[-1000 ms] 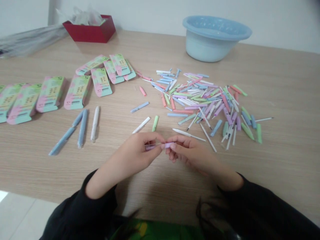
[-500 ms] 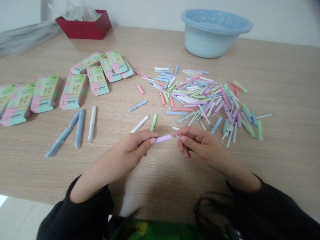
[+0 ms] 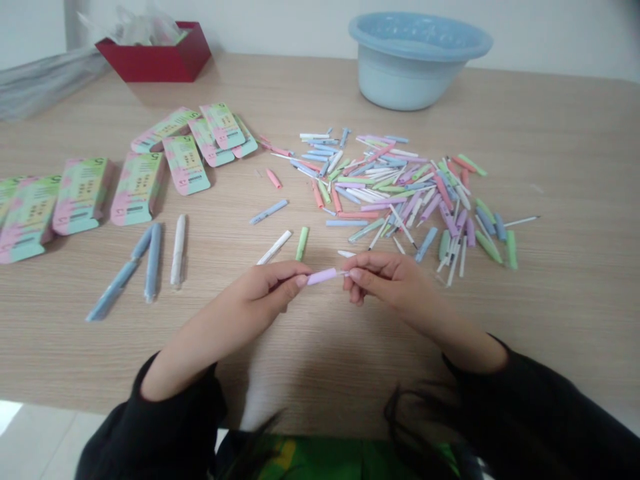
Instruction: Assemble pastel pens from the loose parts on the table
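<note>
My left hand (image 3: 274,283) is closed in a pinch around a purple pen barrel (image 3: 322,276), which points right. From its right end sticks a thin, pale piece like a refill (image 3: 341,273). The fingers of my right hand (image 3: 383,277) are pressed together on that thin piece; its far part is hidden by them. Just beyond my hands lie a green pen part (image 3: 302,244), a white pen part (image 3: 275,247) and a small white tip (image 3: 346,253). A blue pen part (image 3: 269,211) rests farther back.
A heap of coloured pen parts (image 3: 390,180) spreads across the middle right. To the left lie blue pens (image 3: 153,263), a white pen (image 3: 178,252) and several pastel boxes (image 3: 137,188). Behind stand a red box (image 3: 155,63) with plastic bags and a blue basin (image 3: 405,73).
My right hand has come a little closer to the purple barrel, and the thin piece now lines up with its end. The whole view has shifted slightly.
</note>
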### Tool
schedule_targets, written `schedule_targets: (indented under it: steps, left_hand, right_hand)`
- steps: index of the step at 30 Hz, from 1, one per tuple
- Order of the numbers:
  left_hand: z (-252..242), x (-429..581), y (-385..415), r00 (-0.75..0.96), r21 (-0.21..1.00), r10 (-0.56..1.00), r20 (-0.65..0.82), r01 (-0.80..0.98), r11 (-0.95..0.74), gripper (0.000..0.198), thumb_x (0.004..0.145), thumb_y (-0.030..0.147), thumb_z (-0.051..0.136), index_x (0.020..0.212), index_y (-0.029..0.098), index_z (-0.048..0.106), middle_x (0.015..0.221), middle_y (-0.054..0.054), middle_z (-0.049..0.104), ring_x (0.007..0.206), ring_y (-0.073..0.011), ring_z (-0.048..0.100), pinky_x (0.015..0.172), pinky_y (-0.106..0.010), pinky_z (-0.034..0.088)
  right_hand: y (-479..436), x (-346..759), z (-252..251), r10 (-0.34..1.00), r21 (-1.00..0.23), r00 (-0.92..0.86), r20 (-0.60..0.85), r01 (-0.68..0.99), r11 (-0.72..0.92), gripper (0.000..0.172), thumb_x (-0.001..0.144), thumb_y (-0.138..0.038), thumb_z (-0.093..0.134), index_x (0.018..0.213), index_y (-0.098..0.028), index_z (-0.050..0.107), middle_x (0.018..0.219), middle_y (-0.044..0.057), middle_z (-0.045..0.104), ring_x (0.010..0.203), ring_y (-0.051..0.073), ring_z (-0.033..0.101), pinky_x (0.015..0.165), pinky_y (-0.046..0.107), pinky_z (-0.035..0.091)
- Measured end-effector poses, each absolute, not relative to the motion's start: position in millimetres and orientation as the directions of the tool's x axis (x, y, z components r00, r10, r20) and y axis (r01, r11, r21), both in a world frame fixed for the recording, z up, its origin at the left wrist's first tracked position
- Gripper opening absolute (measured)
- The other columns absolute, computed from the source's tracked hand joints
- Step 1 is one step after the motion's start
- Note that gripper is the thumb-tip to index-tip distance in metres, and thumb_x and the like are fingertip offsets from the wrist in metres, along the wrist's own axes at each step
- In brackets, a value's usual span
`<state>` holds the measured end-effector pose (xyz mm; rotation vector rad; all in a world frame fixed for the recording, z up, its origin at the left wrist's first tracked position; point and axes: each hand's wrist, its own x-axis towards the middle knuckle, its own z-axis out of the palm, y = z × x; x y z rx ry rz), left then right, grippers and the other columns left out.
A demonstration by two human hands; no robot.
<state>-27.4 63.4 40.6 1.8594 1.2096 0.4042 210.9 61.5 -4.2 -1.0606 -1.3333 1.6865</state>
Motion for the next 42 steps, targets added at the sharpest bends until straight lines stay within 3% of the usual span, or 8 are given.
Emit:
schedule_targets:
  steps: [6, 12, 17, 21, 26, 32, 38, 42]
  left_hand:
    - [27, -35, 68, 0.409, 0.676, 0.897, -0.168, 0.71, -0.197, 0.03, 0.098, 0.037, 0.051, 0.101, 0.02, 0.075, 0.096, -0.006, 0.075, 0.089, -0.0251, 0.068, 0.082, -0.035, 0.05]
    - [3, -22, 68, 0.379, 0.461, 0.92, -0.103, 0.837, -0.293, 0.025, 0.096, 0.029, 0.056, 0.099, 0.017, 0.078, 0.092, -0.01, 0.067, 0.092, -0.0283, 0.063, 0.084, -0.04, 0.048]
    - [-8, -14, 62, 0.317, 0.406, 0.948, -0.027, 0.87, -0.28, 0.018, 0.092, 0.023, 0.064, 0.104, 0.018, 0.076, 0.1, -0.012, 0.066, 0.098, -0.0317, 0.062, 0.086, -0.044, 0.047]
    - [-2, -9, 57, 0.278, 0.57, 0.95, 0.14, 0.762, -0.307, 0.025, 0.091, 0.031, 0.07, 0.11, 0.015, 0.071, 0.089, -0.007, 0.064, 0.085, -0.0252, 0.062, 0.078, -0.037, 0.048]
    - [12, 3, 49, 0.37, 0.846, 0.928, 0.052, 0.478, -0.238, 0.017, 0.094, 0.031, 0.065, 0.099, 0.015, 0.07, 0.072, 0.002, 0.062, 0.063, -0.0139, 0.056, 0.06, -0.025, 0.042]
    - [19, 5, 49, 0.477, 0.918, 0.879, -0.005, 0.35, -0.185, 0.025, 0.1, 0.025, 0.055, 0.082, 0.016, 0.07, 0.079, -0.001, 0.071, 0.075, -0.0148, 0.061, 0.071, -0.025, 0.044]
    - [18, -1, 51, 0.465, 0.947, 0.884, -0.05, 0.303, -0.105, 0.03, 0.099, 0.026, 0.055, 0.07, 0.017, 0.058, 0.065, 0.005, 0.046, 0.064, -0.0114, 0.044, 0.061, -0.024, 0.036]
    - [18, 0, 51, 0.506, 0.961, 0.86, -0.061, 0.263, -0.086, 0.027, 0.099, 0.024, 0.055, 0.074, 0.017, 0.061, 0.066, 0.006, 0.046, 0.064, -0.0106, 0.043, 0.062, -0.024, 0.035]
  right_hand:
    - [68, 224, 0, 0.95, -0.99, -0.281, -0.133, -0.005, -0.14, 0.016, 0.085, -0.03, 0.076, 0.092, -0.017, 0.07, 0.074, 0.001, 0.072, 0.059, 0.012, 0.066, 0.059, 0.028, 0.058]
    - [69, 226, -2, 0.961, -0.993, -0.253, -0.109, 0.07, -0.094, 0.009, 0.086, -0.024, 0.07, 0.09, -0.017, 0.07, 0.073, 0.001, 0.071, 0.059, 0.011, 0.066, 0.058, 0.027, 0.057]
    - [67, 223, -8, 0.958, -0.993, -0.268, -0.098, 0.083, -0.078, 0.008, 0.086, -0.026, 0.068, 0.088, -0.017, 0.068, 0.072, 0.001, 0.07, 0.058, 0.013, 0.065, 0.057, 0.028, 0.056]
    - [65, 221, -6, 0.955, -0.993, -0.282, -0.088, 0.102, -0.061, 0.007, 0.088, -0.024, 0.065, 0.091, -0.018, 0.067, 0.074, 0.001, 0.07, 0.059, 0.012, 0.065, 0.057, 0.027, 0.056]
    - [54, 211, 4, 0.951, -0.984, -0.309, -0.012, 0.175, 0.044, 0.009, 0.093, -0.021, 0.06, 0.096, -0.018, 0.068, 0.071, -0.001, 0.068, 0.061, 0.012, 0.067, 0.06, 0.026, 0.056]
    - [45, 200, 12, 0.941, -0.966, -0.338, 0.023, 0.234, 0.108, 0.01, 0.095, -0.016, 0.058, 0.095, -0.017, 0.068, 0.071, -0.003, 0.066, 0.063, 0.009, 0.066, 0.06, 0.021, 0.054]
    - [39, 209, 21, 0.942, -0.986, -0.333, -0.032, 0.165, 0.025, 0.007, 0.098, -0.023, 0.059, 0.092, -0.02, 0.057, 0.062, -0.008, 0.06, 0.05, 0.006, 0.058, 0.049, 0.016, 0.047]
    - [39, 210, 21, 0.927, -0.991, -0.374, -0.021, 0.131, 0.031, 0.012, 0.099, -0.021, 0.057, 0.087, -0.02, 0.055, 0.061, -0.008, 0.058, 0.05, 0.005, 0.056, 0.048, 0.016, 0.045]
